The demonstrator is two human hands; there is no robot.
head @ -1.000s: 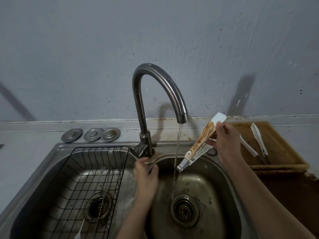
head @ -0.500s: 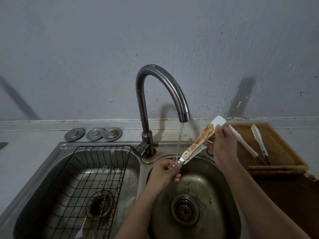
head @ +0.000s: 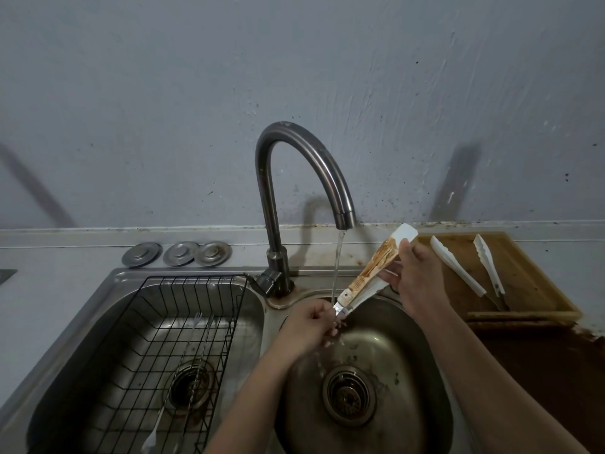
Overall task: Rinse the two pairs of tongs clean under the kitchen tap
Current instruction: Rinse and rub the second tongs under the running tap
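Both hands hold sauce-stained tongs [head: 366,276] under the running tap [head: 304,178]; second tongs [head: 458,267] lie on a tray [head: 540,290].

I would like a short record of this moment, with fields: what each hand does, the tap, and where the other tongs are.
right hand: grips the stained tongs near their wide white end
left hand: at the metal end of the same tongs, under the stream
tap: running, water falls into the right basin
second tongs: lying open on the wooden board, untouched
left basin: holds a black wire rack
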